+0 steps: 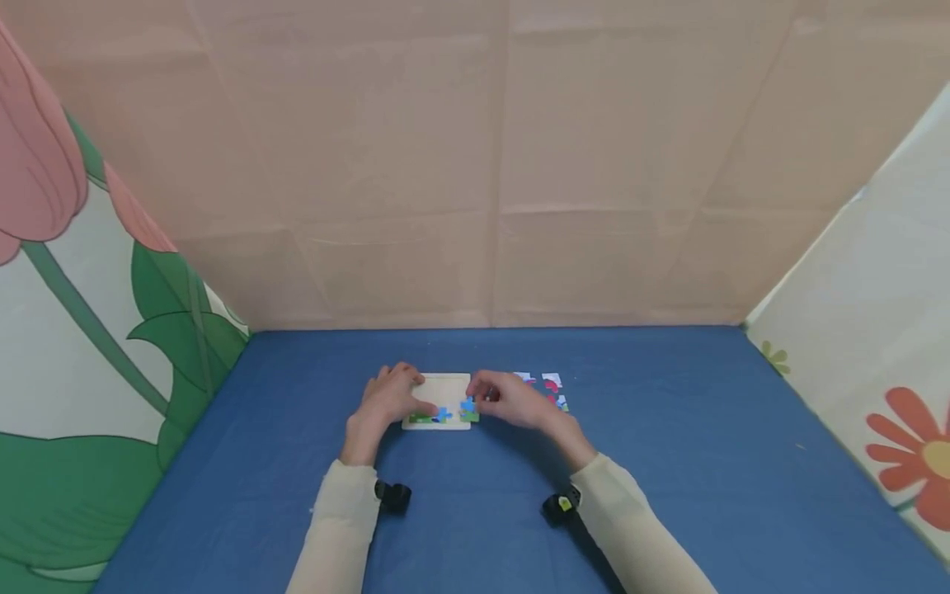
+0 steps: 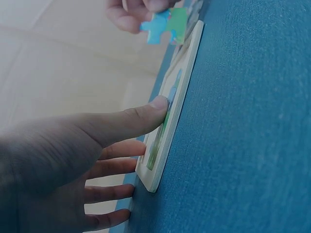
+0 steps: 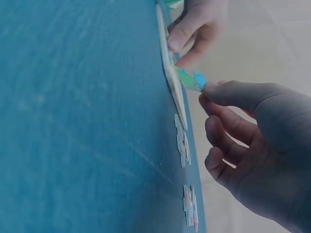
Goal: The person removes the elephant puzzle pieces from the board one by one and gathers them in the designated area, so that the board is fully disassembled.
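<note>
A shallow wooden puzzle tray (image 1: 448,388) lies on the table, with blue and green jigsaw pieces (image 1: 442,415) fitted along its near edge. My left hand (image 1: 389,400) is at the tray's left side. In the left wrist view its thumb (image 2: 158,104) presses on the pieces there, while the other fingers stretch out straight by the tray's edge. Between thumb and forefinger, my right hand (image 1: 515,400) pinches a blue and green jigsaw piece (image 2: 158,29), held tilted over the tray's near right corner. The right hand's other fingers are loosely bent.
Several loose jigsaw pieces (image 1: 552,382) with red and pink patches lie right of the tray, partly hidden behind my right hand. A blue cloth (image 1: 668,445) covers the table. A plain beige sheet (image 1: 490,206) rises at the back, with flower-printed sheets at both sides.
</note>
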The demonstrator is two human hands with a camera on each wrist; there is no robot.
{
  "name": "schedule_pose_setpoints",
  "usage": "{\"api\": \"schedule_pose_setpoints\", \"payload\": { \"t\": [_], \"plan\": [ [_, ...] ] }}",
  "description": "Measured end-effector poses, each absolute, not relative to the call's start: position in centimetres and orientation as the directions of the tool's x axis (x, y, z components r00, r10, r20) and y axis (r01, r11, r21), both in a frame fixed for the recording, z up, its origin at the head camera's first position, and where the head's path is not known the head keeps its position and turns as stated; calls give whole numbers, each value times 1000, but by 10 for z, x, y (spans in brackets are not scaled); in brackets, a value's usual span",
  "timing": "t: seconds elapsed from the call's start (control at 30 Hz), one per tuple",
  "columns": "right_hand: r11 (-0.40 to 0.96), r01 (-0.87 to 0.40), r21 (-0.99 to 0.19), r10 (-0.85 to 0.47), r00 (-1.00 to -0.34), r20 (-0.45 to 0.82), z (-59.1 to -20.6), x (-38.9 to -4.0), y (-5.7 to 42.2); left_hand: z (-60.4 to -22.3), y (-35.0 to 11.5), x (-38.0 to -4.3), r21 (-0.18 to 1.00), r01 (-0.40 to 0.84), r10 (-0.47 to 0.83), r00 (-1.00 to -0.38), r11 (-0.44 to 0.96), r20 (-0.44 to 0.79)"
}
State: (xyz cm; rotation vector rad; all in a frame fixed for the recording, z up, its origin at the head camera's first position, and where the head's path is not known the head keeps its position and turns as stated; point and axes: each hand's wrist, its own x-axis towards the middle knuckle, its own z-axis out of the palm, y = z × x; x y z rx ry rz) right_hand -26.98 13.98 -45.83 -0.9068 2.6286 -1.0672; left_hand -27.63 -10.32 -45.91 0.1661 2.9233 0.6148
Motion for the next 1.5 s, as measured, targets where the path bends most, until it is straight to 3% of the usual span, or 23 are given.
{"api": "schedule_pose_setpoints", "payload": {
  "t": [0.37, 0.77, 1.5],
  "plan": [
    [576, -441, -688, -542, -837, 82, -459, -264, 156, -455, -102, -273, 413, 64, 122, -986, 908, -117],
    [549, -446, -707, -574, -816, 70, -458, -265, 167, -458, -102, -274, 424, 52, 111, -987, 904, -115],
    [572, -349, -742, -583, -810, -68, -449, -267, 199, -460, -101, -274, 423, 59, 115, -987, 904, -109]
  ]
}}
